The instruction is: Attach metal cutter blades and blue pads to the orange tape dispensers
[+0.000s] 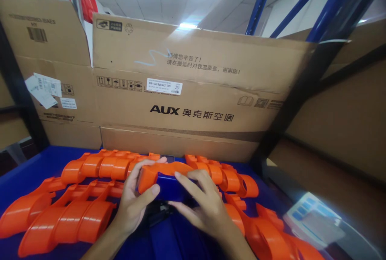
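My left hand (135,195) is closed round the left end of a curved orange plastic part (171,166), its thumb against a dark blue plastic piece (170,185) set along the part's near side. From the right, my right hand (205,197) grips the same blue piece, one finger near its upper edge and another digit under it. How the blue piece joins the orange part is hidden by my fingers. Just below my hands sits a small black object (159,213), too dark to name.
Rows of similar orange parts (69,219) lie on the blue surface (18,175) to the left, and more orange parts (232,179) to the right. Behind stands a cardboard sheet (193,91) between dark posts. A pale box-like item (313,215) is at the right.
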Available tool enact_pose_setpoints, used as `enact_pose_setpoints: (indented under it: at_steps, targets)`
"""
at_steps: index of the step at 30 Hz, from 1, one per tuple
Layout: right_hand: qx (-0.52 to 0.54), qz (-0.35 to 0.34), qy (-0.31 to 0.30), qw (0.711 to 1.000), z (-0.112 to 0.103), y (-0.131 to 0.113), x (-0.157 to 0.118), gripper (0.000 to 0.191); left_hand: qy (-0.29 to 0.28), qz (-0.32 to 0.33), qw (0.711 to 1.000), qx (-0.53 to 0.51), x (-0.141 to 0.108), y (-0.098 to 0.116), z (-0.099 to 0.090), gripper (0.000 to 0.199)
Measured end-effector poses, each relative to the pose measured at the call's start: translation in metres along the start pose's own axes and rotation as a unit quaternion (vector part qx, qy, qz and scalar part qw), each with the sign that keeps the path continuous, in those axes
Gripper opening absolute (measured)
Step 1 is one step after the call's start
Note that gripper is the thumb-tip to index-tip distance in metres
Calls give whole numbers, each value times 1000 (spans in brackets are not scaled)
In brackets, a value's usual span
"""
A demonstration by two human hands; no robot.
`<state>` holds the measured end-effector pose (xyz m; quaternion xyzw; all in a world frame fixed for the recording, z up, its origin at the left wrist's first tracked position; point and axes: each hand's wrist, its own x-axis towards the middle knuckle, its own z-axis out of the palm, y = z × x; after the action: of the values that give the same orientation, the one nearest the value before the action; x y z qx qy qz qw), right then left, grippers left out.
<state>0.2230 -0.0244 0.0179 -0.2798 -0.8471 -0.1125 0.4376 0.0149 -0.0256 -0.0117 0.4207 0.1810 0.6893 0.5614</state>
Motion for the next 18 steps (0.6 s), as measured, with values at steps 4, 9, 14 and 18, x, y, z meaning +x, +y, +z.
enact_pose_setpoints:
  at_steps: [4, 9, 14, 18]
  targets:
    - [-15, -17, 1, 1000, 1, 0, 0, 72, 34, 8, 999, 26, 1, 4, 3, 41]
    - [-10, -9, -9, 1000, 2, -1, -1, 79, 63, 17, 996, 62, 1, 7, 5, 41]
    - [-2, -4, -19, 1000, 3, -1, -2, 82, 64, 28, 994, 83, 2, 4, 0, 38]
    - [5, 0, -20, 1000, 2, -2, -1, 84, 67, 10, 995, 79, 3, 4, -2, 40]
